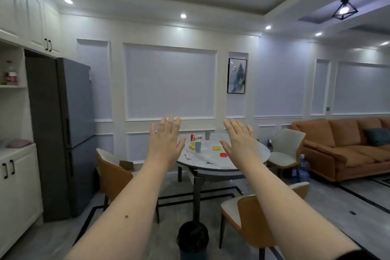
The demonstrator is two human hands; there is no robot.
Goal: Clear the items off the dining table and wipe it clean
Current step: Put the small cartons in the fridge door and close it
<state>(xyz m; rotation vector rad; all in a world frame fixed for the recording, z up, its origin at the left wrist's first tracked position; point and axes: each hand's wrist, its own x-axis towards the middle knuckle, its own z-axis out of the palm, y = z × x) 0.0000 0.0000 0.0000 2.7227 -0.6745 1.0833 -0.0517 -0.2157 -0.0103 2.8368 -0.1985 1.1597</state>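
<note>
Head view, red can [192,137], label unreadable

No legible text anywhere.

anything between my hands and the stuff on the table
Nothing solid. Both hands, left hand and right hand, are raised open and empty, apart from the dining table. Its near edge looks free, with orange chairs off to either side.
</note>
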